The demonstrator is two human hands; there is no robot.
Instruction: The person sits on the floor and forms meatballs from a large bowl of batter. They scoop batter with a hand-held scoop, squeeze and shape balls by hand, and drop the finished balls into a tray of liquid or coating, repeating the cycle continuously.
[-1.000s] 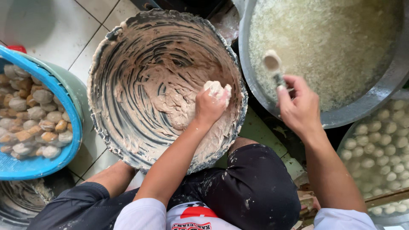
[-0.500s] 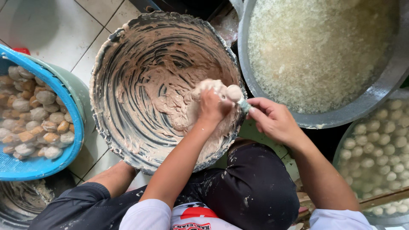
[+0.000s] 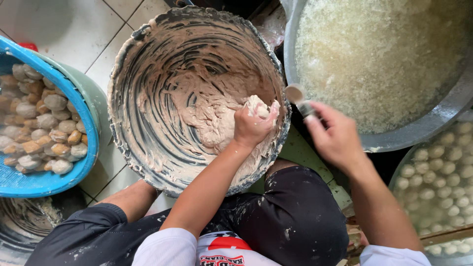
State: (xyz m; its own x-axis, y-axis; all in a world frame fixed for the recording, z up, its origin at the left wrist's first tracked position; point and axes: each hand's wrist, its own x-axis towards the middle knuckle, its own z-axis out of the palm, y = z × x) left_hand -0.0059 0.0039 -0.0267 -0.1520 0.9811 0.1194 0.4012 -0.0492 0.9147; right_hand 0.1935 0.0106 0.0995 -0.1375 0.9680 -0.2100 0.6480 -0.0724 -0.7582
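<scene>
Your left hand (image 3: pixel 253 125) was down inside the big round basin (image 3: pixel 129 59), fist closed and squeezing a lump of pale paste (image 3: pixel 257 106) so that it bulged out of the top of your fist. The lump sat at the right side of the basin, close to the rim, with the rest of the paste smeared in streaks all over the inner wall. Your right hand (image 3: pixel 335 135) was just beside that rim, outside the basin, gripping a small spoon (image 3: pixel 296 94) with its bowl pointing toward the lump but not touching it. That hand was blurred, so the finger detail was hard to read.

Up at the right there was a wide metal pan (image 3: pixel 433 123) of cloudy water, and below it a tray of pale round balls (image 3: pixel 438 172). Off to the left, a blue basket (image 3: pixel 84 113) held more balls, some of them browner. White floor tiles (image 3: pixel 64 24) showed at the top left.
</scene>
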